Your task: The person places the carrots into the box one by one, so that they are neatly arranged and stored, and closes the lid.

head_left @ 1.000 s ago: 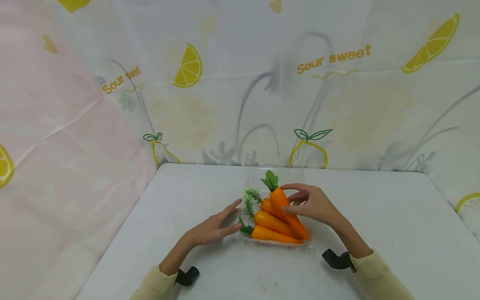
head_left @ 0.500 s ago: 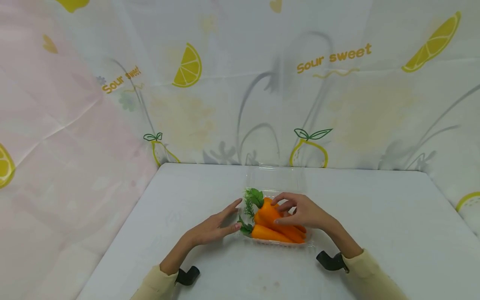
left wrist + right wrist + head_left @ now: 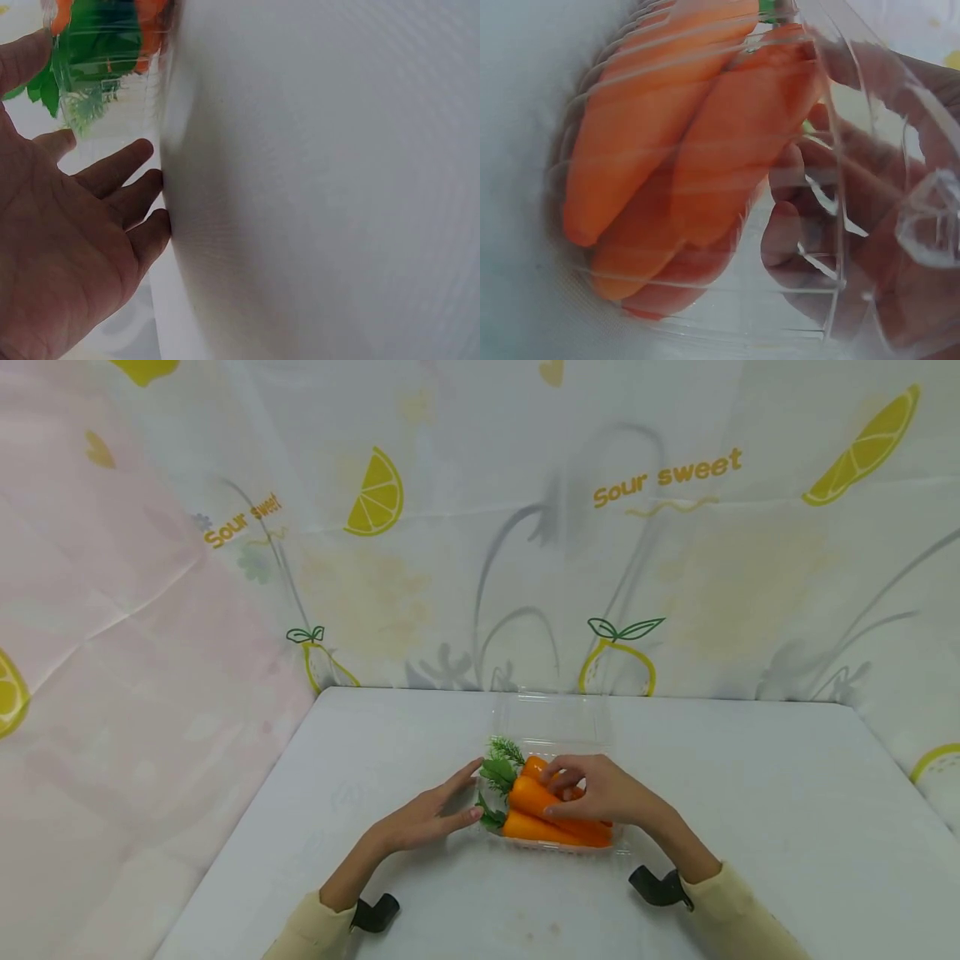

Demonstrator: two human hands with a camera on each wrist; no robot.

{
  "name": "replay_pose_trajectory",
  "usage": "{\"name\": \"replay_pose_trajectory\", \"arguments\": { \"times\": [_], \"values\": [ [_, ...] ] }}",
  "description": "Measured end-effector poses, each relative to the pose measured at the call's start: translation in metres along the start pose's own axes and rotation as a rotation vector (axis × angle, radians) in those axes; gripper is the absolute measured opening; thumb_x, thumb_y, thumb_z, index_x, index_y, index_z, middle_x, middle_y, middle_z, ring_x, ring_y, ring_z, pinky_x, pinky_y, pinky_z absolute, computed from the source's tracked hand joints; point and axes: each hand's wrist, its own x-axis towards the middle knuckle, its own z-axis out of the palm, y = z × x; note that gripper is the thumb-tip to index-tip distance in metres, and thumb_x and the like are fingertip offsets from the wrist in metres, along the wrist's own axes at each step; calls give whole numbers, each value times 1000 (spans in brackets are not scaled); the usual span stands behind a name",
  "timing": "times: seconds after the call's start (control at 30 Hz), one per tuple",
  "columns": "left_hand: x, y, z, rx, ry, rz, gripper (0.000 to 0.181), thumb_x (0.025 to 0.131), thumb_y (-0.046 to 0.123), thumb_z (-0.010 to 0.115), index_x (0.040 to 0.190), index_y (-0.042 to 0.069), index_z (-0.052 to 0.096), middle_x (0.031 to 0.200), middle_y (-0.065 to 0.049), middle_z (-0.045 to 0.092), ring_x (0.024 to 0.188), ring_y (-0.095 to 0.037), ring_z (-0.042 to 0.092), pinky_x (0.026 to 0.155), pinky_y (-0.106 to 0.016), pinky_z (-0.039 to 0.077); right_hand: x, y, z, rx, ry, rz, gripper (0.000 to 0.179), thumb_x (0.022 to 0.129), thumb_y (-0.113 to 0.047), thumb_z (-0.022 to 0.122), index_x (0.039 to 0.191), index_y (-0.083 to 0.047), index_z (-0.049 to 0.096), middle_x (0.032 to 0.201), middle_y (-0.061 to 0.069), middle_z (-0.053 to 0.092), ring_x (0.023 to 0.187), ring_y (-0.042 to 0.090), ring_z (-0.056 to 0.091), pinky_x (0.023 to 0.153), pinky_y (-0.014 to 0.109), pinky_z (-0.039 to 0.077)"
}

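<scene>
Several orange carrots with green tops lie in a clear plastic box point(image 3: 558, 850). My right hand point(image 3: 609, 789) reaches in over the right side and pinches the upper carrot point(image 3: 528, 795) between thumb and fingers. Its leaves point(image 3: 498, 774) point left. In front lies another carrot point(image 3: 538, 829), and the orange end of a further carrot point(image 3: 534, 766) shows behind. Through the clear wall, the right wrist view shows the carrot tips point(image 3: 581, 229) bunched together. My left hand point(image 3: 423, 817) rests at the box's left side, fingers extended; green leaves point(image 3: 101, 41) show through the wall there.
The box's clear lid point(image 3: 551, 718) is folded back on the white table point(image 3: 390, 727). A curtain point(image 3: 450, 568) with lemon prints hangs behind the table. Black wrist mounts point(image 3: 377, 912) sit near both cuffs.
My right hand has brought the upper carrot down and left into the box, from leaning over the others to lying among them. My left hand stays where it was.
</scene>
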Motion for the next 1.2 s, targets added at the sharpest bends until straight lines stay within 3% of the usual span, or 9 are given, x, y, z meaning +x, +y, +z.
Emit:
{"name": "replay_pose_trajectory", "arguments": {
  "times": [0.37, 0.53, 0.67, 0.77, 0.97, 1.2],
  "values": [
    [2, 0, 1, -2, 7, 5, 74, 99, 51, 52, 159, 35, 12, 156, -6, 36, 143, -29, 31, 111, -60, 25, -10, -3, -5, -76, -25, -23, 34, 85, -31, 80, 110, -12, 65, 94, -4, 67, 77, 12, 59, 68, 27, 51],
    [0, 1, 0, -10, 17, 9, 78, 99, 50, 54, 160, 31, 9, 155, -5, 36, 143, -29, 30, 111, -60, 25, -15, -4, -10, -108, -1, -5, 39, 85, -36, 79, 114, -14, 66, 99, -4, 68, 84, 15, 61, 75, 32, 53],
    [1, 1, -4, -22, 27, 31, 82, 97, 48, 58, 159, 33, 7, 155, -3, 37, 143, -26, 31, 112, -57, 25, -19, -3, -20, -144, 84, 19, 42, 85, -37, 79, 116, -11, 66, 102, -1, 70, 87, 16, 61, 77, 36, 54],
    [4, -3, -8, -92, 27, 62, 84, 96, 42, 64, 159, 33, 9, 155, -4, 36, 143, -24, 33, 113, -52, 26, -21, 0, -29, -178, 167, 43, 42, 85, -35, 79, 115, -10, 66, 97, -3, 70, 85, 14, 60, 72, 32, 54],
    [20, -16, -17, -273, 28, 105, 74, 99, 28, 62, 158, 13, 20, 150, -12, 43, 137, -29, 41, 109, -48, 35, -20, 11, -40, -199, 328, 114, 39, 84, -31, 81, 113, -8, 67, 81, -9, 66, 78, 15, 59, 65, 27, 52],
    [49, -9, -22, -301, 172, 34, 64, 101, 32, 58, 152, 3, 34, 136, -17, 57, 114, -27, 62, 94, -45, 50, -13, 24, -45, -190, 451, 223, 45, 84, -35, 80, 115, -5, 67, 79, -3, 63, 76, 19, 56, 62, 28, 50]
  ]
}}
